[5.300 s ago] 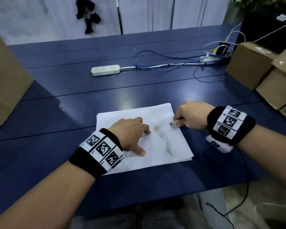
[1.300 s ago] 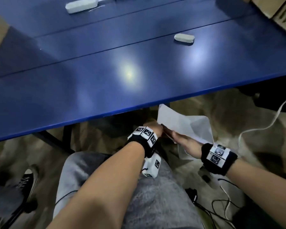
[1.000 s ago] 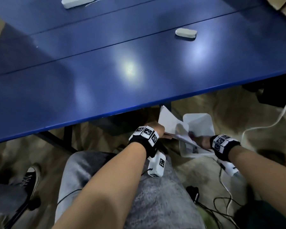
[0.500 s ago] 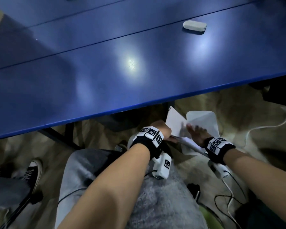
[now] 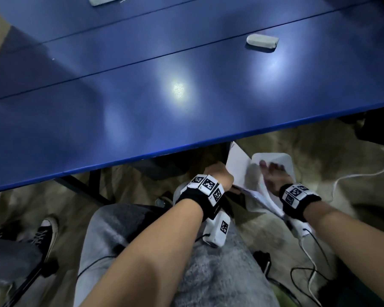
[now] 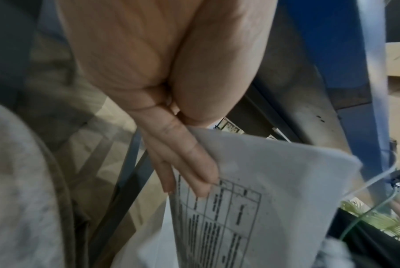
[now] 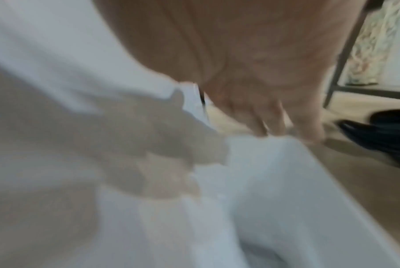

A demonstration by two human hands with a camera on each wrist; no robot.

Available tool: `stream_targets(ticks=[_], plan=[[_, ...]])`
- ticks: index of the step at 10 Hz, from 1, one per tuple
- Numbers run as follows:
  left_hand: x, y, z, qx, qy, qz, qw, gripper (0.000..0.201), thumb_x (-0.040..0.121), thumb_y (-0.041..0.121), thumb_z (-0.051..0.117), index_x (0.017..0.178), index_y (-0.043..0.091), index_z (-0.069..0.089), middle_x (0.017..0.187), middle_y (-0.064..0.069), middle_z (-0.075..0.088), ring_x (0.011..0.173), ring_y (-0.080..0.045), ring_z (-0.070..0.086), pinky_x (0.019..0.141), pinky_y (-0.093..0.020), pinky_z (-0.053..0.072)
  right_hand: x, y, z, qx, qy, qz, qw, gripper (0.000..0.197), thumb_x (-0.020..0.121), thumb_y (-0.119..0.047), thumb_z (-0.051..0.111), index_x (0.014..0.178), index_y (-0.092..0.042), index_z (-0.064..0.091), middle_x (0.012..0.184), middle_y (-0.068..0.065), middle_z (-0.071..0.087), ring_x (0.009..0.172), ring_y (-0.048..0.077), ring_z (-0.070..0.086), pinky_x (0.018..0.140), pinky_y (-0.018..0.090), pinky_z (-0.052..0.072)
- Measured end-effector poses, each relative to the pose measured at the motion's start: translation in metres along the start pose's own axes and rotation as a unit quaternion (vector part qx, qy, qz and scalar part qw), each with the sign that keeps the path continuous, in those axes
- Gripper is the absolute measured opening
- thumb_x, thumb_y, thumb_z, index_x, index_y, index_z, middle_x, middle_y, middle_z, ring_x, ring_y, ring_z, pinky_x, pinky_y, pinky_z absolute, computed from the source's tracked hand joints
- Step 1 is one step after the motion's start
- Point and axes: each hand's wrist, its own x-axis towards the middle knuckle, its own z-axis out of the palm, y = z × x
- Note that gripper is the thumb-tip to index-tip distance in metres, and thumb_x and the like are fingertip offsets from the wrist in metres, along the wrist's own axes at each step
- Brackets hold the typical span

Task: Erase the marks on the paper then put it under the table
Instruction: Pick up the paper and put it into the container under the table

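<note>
A few white paper sheets (image 5: pixel 239 167) hang tilted below the blue table's front edge, over a white bin (image 5: pixel 285 159) on the floor. My left hand (image 5: pixel 218 175) pinches the sheets at their near left edge. In the left wrist view its fingers (image 6: pixel 187 163) lie under the paper (image 6: pixel 274 190), which has a printed table on its underside. My right hand (image 5: pixel 273 176) lies with straight fingers flat on the upper face of the sheets. The right wrist view is blurred: the right hand (image 7: pixel 263 90) is against the white paper (image 7: pixel 57 54). A grey-white eraser (image 5: pixel 262 42) lies on the table.
The blue table (image 5: pixel 142 96) fills the upper half of the head view, with a white power strip (image 5: pixel 102 0) at its far edge. My grey-trousered knee (image 5: pixel 208 273) is below the hands. Cables (image 5: pixel 308 273) trail on the floor at right, and a sneaker (image 5: pixel 46 231) is at left.
Five seconds ago the paper lay on the table under both hands, with the eraser in the right. In the last second the right hand slid up across the tilted sheets over the bin.
</note>
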Motion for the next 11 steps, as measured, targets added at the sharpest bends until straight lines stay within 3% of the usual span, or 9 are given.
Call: stream_targets(ticks=[1,2,4,5,6,8,9,10,11], plan=[[0.006,0.002,0.006,-0.016,-0.003,0.013,1.000,0.029,0.096,0.020,0.047,0.114,0.005,0.064,0.121,-0.015,0.065,0.109,-0.034,0.062,0.075,-0.030,0.044,-0.057,-0.034,0.003,0.179,-0.088,-0.173,0.965,0.059,0.104,-0.047,0.023,0.151,-0.014,0.034,0.156,0.000,0.038,0.145,0.012,0.032,0.117,0.020,0.019],[0.003,0.002,0.003,-0.028,0.007,0.009,1.000,0.030,0.097,0.022,0.046,0.116,0.006,0.064,0.125,-0.015,0.063,0.115,-0.033,0.059,0.086,-0.029,0.045,-0.081,-0.022,0.026,0.147,-0.147,-0.255,0.944,0.075,0.087,-0.079,0.015,0.150,-0.040,0.025,0.155,-0.026,0.026,0.142,-0.013,0.020,0.117,0.012,0.011],[0.001,-0.011,-0.005,-0.037,0.005,-0.009,0.999,0.032,0.087,0.021,0.050,0.113,0.011,0.066,0.122,-0.013,0.065,0.108,-0.034,0.062,0.084,-0.028,0.046,-0.025,0.056,0.018,0.035,-0.167,0.048,0.984,0.084,0.092,-0.070,0.023,0.150,-0.010,0.033,0.151,0.014,0.042,0.141,0.028,0.039,0.117,0.037,0.028],[-0.002,-0.010,-0.008,-0.038,0.004,0.007,0.999,0.026,0.090,0.015,0.051,0.109,0.007,0.066,0.117,-0.013,0.067,0.104,-0.032,0.064,0.074,-0.025,0.047,-0.016,0.041,-0.008,-0.103,-0.070,0.015,0.992,0.095,0.085,-0.074,-0.005,0.157,-0.013,0.005,0.156,0.021,0.030,0.145,0.034,0.028,0.119,0.044,0.023],[-0.007,-0.001,-0.007,-0.062,-0.004,0.027,0.998,0.026,0.096,0.006,0.049,0.117,-0.003,0.063,0.121,-0.017,0.065,0.101,-0.028,0.063,0.056,-0.011,0.045,-0.043,-0.007,-0.014,0.041,-0.015,-0.148,0.988,0.068,0.097,-0.066,0.015,0.155,-0.031,0.023,0.154,-0.007,0.034,0.141,0.014,0.032,0.115,0.022,0.022],[-0.006,-0.006,-0.006,-0.030,-0.001,0.026,0.999,0.030,0.095,0.017,0.049,0.114,0.003,0.067,0.120,-0.016,0.065,0.113,-0.034,0.060,0.087,-0.030,0.047,-0.044,0.001,0.022,0.013,-0.173,-0.283,0.943,0.084,0.084,-0.080,0.028,0.148,-0.026,0.034,0.138,-0.017,0.047,0.109,-0.022,0.048,0.115,0.020,0.025],[-0.004,-0.014,-0.005,-0.021,-0.015,0.032,0.999,0.025,0.088,0.013,0.055,0.104,0.003,0.070,0.109,-0.013,0.069,0.104,-0.032,0.064,0.074,-0.027,0.047,-0.003,0.046,0.004,-0.192,-0.045,-0.066,0.978,0.086,0.097,-0.065,0.028,0.150,0.002,0.030,0.131,0.008,0.063,0.121,0.016,0.059,0.113,0.048,0.030],[-0.005,-0.015,-0.008,-0.045,-0.008,0.029,0.999,0.022,0.089,0.009,0.054,0.105,0.003,0.069,0.104,-0.008,0.069,0.103,-0.028,0.065,0.068,-0.023,0.044,-0.014,0.030,-0.011,-0.148,-0.060,0.094,0.983,0.082,0.096,-0.066,0.015,0.139,-0.006,0.051,0.137,0.018,0.057,0.123,0.031,0.054,0.099,0.039,0.037],[-0.005,-0.007,-0.008,-0.021,-0.003,0.037,0.999,0.025,0.094,0.011,0.051,0.113,0.003,0.066,0.118,-0.012,0.067,0.110,-0.030,0.062,0.074,-0.025,0.044,-0.060,-0.016,-0.038,-0.090,-0.008,-0.123,0.988,0.074,0.093,-0.069,0.015,0.149,-0.026,0.039,0.155,0.003,0.039,0.139,0.024,0.041,0.113,0.032,0.029]])
